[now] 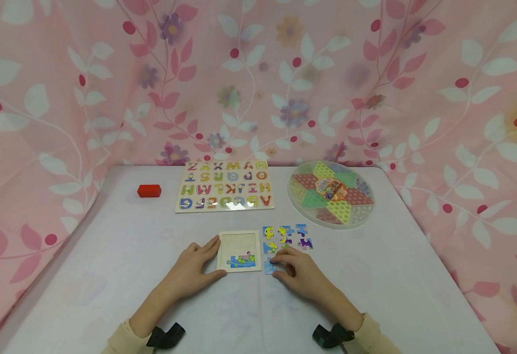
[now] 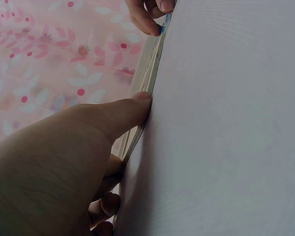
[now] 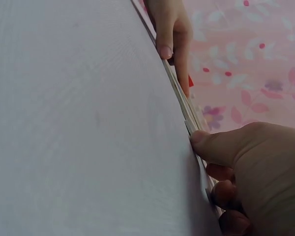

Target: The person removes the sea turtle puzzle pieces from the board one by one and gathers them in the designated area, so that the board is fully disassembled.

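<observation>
A square wooden puzzle tray [image 1: 239, 232] lies on the table, with several joined jigsaw pieces [image 1: 242, 260] along the bottom of its recess. My left hand [image 1: 193, 268] rests at its lower left corner, fingers along the left side and thumb [image 2: 140, 101] against the near edge. Right of the tray, loose jigsaw pieces [image 1: 304, 243] lie in rough rows. With thumb and curled fingers, my right hand [image 1: 301, 271] pinches a light-blue jigsaw piece [image 1: 268, 268] at the near left of these. The hand partly covers that piece.
Behind the tray lies a wooden alphabet board [image 1: 226, 189]. A round Chinese checkers board [image 1: 331, 195] sits at the back right, and a red block [image 1: 149, 191] at the back left. Floral cloth [image 1: 258, 88] hangs behind the white-covered table [image 1: 107, 246].
</observation>
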Action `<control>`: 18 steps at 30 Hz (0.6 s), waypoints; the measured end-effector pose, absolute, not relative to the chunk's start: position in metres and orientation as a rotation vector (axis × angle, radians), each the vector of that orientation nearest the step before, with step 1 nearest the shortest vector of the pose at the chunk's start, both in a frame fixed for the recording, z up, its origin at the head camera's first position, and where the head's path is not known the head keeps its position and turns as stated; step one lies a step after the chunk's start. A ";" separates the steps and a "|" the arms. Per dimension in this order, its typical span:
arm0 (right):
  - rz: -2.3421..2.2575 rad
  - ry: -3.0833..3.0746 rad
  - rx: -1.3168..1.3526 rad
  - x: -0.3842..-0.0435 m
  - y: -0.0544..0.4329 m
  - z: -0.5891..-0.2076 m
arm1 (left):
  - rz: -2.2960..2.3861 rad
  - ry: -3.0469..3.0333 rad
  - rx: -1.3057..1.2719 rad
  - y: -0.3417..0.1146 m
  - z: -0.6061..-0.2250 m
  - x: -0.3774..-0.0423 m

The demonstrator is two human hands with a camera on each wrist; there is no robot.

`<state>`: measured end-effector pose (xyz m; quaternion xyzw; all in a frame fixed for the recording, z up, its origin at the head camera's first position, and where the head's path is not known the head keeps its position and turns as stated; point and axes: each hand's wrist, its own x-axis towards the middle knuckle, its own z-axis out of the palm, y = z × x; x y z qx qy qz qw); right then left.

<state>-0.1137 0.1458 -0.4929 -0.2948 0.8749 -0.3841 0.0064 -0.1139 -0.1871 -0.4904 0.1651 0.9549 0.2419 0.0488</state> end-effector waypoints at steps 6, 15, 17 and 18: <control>-1.197 2.717 -0.877 -0.112 0.145 -0.493 | 0.761 2.911 0.497 -0.188 -0.491 -0.112; -1.212 2.721 -0.887 -0.111 0.145 -0.492 | 0.755 2.912 0.500 -0.188 -0.493 -0.112; -1.212 2.723 -0.883 -0.112 0.144 -0.493 | 0.759 2.912 0.500 -0.188 -0.493 -0.113; -1.211 2.724 -0.882 -0.112 0.144 -0.493 | 0.760 2.912 0.500 -0.188 -0.493 -0.113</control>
